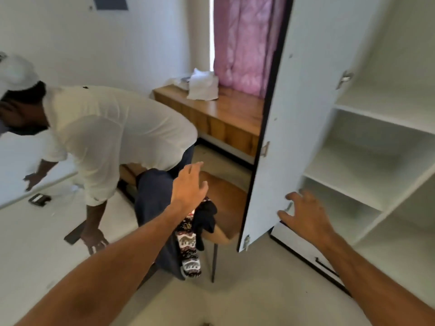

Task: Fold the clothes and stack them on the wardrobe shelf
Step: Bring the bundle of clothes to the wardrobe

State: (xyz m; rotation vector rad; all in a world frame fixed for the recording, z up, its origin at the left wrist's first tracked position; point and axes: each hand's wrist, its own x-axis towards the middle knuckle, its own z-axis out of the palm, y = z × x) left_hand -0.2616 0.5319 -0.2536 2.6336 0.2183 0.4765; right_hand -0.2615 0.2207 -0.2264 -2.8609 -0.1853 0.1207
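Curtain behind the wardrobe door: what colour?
Pink curtain, faintly mottled; head view.

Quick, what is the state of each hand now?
Left hand: open, holding nothing, above the clothes.
Right hand: open, fingers spread at the wardrobe door.

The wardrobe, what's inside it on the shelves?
The wardrobe shelves in view hold nothing. The open door and right hand cover part of the lowest one.
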